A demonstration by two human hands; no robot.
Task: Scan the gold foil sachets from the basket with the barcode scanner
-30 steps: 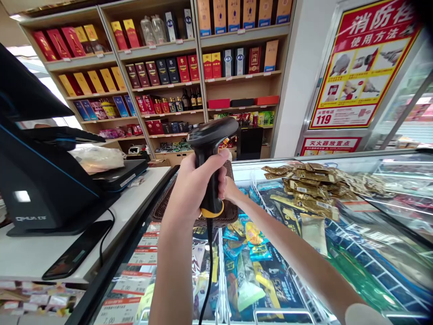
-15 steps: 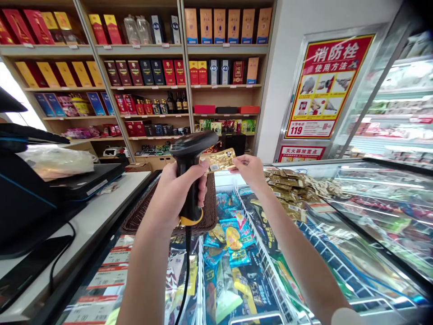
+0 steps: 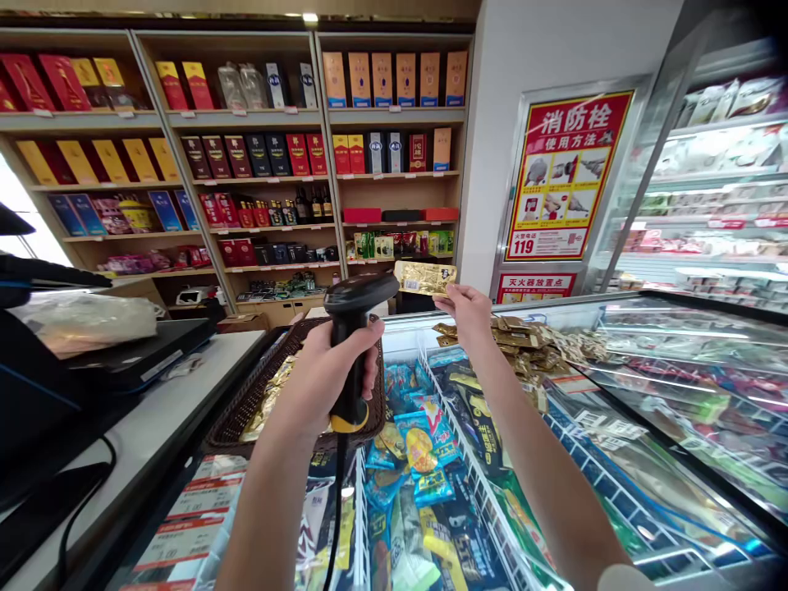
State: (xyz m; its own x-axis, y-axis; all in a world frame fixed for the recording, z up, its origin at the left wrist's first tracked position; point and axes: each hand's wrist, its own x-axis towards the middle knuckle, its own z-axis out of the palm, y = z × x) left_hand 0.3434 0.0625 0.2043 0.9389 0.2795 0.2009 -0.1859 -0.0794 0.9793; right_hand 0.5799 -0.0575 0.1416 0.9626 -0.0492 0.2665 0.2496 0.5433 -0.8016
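Observation:
My left hand (image 3: 336, 365) is wrapped round the handle of a black barcode scanner (image 3: 354, 300), its head turned to the right and its cable hanging down. Between thumb and fingers, my right hand (image 3: 466, 310) pinches the right end of a small gold packet (image 3: 424, 277), held up just off the scanner's head. A barcode shows on the packet's left part. Behind my left hand a brown woven basket (image 3: 237, 410) holds several gold packets (image 3: 271, 400). Beyond my right forearm lies a pile of similar gold packets (image 3: 529, 341) on the freezer's glass.
Below my arms, a freezer with white wire dividers (image 3: 474, 460) holds ice-cream packets (image 3: 422, 447). A counter (image 3: 203, 361) with a black scale (image 3: 132, 349) and dark equipment stands left. Shelves of boxed goods (image 3: 264, 156) line the back wall; a red poster (image 3: 570, 176) hangs right.
The gold packet has moved away from the scanner's front to its upper right and its printed face shows more fully. The view has tilted up slightly, and gold packets now show in the basket.

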